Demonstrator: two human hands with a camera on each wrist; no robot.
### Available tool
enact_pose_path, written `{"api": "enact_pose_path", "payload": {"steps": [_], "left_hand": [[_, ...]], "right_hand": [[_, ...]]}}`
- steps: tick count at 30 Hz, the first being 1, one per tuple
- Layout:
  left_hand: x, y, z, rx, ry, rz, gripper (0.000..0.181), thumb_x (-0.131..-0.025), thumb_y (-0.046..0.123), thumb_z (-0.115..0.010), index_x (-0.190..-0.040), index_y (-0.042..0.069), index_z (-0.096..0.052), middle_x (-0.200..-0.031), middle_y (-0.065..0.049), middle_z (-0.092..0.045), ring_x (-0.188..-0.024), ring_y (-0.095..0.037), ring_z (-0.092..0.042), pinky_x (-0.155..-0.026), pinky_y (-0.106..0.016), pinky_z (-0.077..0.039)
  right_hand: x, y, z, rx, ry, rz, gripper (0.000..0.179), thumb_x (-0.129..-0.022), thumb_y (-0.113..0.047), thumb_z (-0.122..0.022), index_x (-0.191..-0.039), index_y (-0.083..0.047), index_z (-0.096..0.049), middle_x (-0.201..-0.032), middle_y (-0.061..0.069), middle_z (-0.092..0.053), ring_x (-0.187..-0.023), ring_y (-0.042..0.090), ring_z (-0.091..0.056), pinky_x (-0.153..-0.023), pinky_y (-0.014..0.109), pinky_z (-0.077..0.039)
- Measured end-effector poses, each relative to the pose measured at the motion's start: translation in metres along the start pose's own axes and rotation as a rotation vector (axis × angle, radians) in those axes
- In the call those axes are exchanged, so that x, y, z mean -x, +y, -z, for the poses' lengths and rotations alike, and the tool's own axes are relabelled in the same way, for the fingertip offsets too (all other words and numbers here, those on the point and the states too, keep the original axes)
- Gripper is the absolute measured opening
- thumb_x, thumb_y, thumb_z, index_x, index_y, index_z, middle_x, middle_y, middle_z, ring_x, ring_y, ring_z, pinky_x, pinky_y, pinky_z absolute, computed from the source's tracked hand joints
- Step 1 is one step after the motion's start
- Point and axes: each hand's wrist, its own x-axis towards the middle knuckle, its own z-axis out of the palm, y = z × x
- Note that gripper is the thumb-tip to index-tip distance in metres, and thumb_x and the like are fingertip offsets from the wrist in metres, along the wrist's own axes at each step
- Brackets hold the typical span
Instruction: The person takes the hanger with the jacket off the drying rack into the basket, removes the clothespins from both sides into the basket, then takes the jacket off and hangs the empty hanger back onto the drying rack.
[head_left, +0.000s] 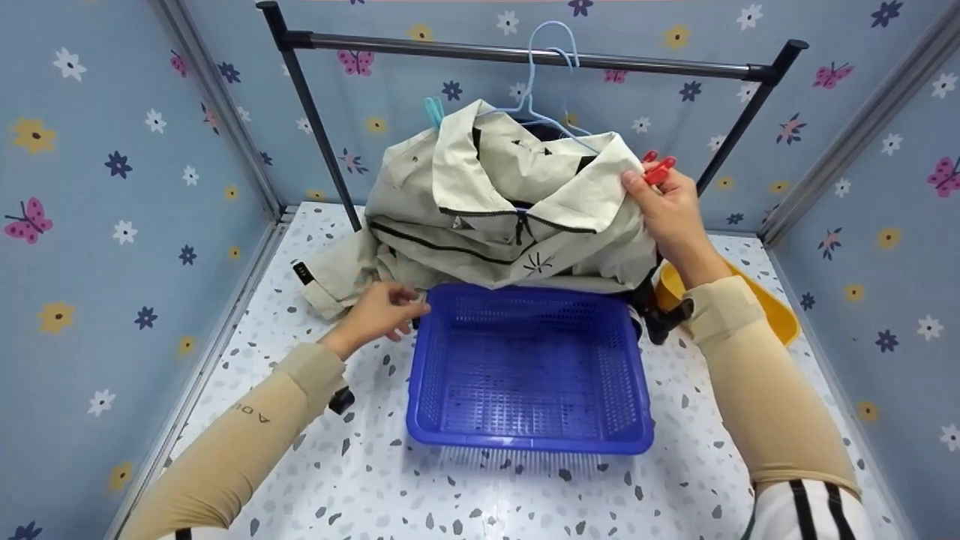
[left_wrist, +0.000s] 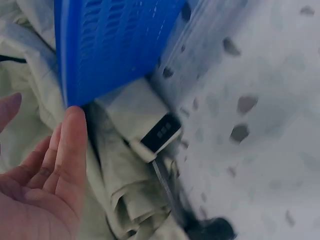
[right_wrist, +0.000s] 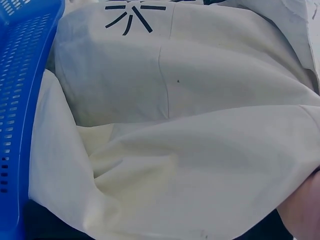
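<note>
A pale beige jacket with black zips hangs on a light blue hanger from the rail, its lower part bunched behind a blue plastic basket. My right hand is at the jacket's right shoulder. Its thumb and fingers pinch a red clothespin there; the right wrist view shows mostly jacket cloth. A turquoise clothespin sits at the left shoulder. By the basket's left back corner, my left hand has its fingers loosely bent with nothing between them. One fingertip appears near the rim in the left wrist view.
A black clothes rack stands behind the basket, with one dark foot at the left and another at the right. A yellow container lies behind my right forearm. Patterned panels enclose the speckled tabletop.
</note>
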Motion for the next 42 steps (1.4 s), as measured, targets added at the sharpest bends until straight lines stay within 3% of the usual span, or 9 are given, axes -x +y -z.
{"api": "enact_pose_path", "payload": {"steps": [8,12,19,28,37,42], "left_hand": [[0.008,-0.019,-0.017,0.171,-0.131,0.096,0.044,-0.101,0.017,-0.075,-0.133,-0.01,-0.063,-0.096,-0.006,-0.075,-0.072,-0.017,-0.074,-0.06,-0.034,-0.066],[0.01,-0.023,-0.022,0.273,-0.181,0.119,0.037,-0.104,0.011,-0.069,-0.132,-0.012,-0.06,-0.093,-0.004,-0.077,-0.072,-0.015,-0.074,-0.061,-0.033,-0.066],[0.008,-0.024,-0.024,0.338,-0.179,0.171,0.031,-0.106,0.01,-0.065,-0.129,-0.009,-0.057,-0.094,-0.006,-0.076,-0.076,-0.015,-0.075,-0.064,-0.031,-0.065],[0.007,-0.022,-0.026,0.418,-0.166,0.224,0.015,-0.103,0.005,-0.064,-0.115,-0.005,-0.062,-0.083,-0.003,-0.074,-0.067,-0.013,-0.072,-0.059,-0.026,-0.063],[0.008,-0.025,-0.021,0.447,-0.156,0.219,0.02,-0.103,0.004,-0.065,-0.117,-0.009,-0.06,-0.08,-0.003,-0.074,-0.063,-0.012,-0.072,-0.058,-0.025,-0.063],[0.009,-0.025,-0.018,0.436,-0.148,0.22,0.016,-0.103,0.004,-0.065,-0.114,-0.007,-0.062,-0.078,-0.001,-0.074,-0.062,-0.011,-0.07,-0.057,-0.026,-0.062]], "right_hand": [[-0.002,0.002,0.007,0.0,0.024,0.014,0.019,-0.103,-0.003,-0.07,-0.092,-0.017,-0.078,-0.088,-0.006,-0.072,-0.079,0.005,-0.067,-0.074,0.017,-0.058],[-0.003,0.001,0.009,0.012,0.045,0.01,0.019,-0.104,-0.005,-0.07,-0.091,-0.017,-0.077,-0.086,-0.006,-0.071,-0.076,0.005,-0.068,-0.072,0.017,-0.059],[-0.004,-0.003,0.011,0.007,0.058,0.016,0.019,-0.104,-0.004,-0.07,-0.09,-0.015,-0.077,-0.085,-0.005,-0.072,-0.074,0.006,-0.068,-0.069,0.017,-0.058],[-0.007,-0.013,0.019,-0.033,0.069,0.001,0.015,-0.105,-0.009,-0.071,-0.092,-0.014,-0.077,-0.083,-0.004,-0.072,-0.072,0.006,-0.07,-0.069,0.018,-0.06],[-0.009,-0.04,0.037,-0.12,0.097,0.027,0.012,-0.104,-0.009,-0.073,-0.092,-0.009,-0.077,-0.083,0.001,-0.071,-0.071,0.01,-0.068,-0.067,0.019,-0.059],[-0.007,-0.052,0.049,-0.109,0.088,0.047,0.013,-0.103,-0.015,-0.076,-0.096,-0.004,-0.076,-0.083,0.002,-0.07,-0.07,0.011,-0.068,-0.067,0.019,-0.059]]}}
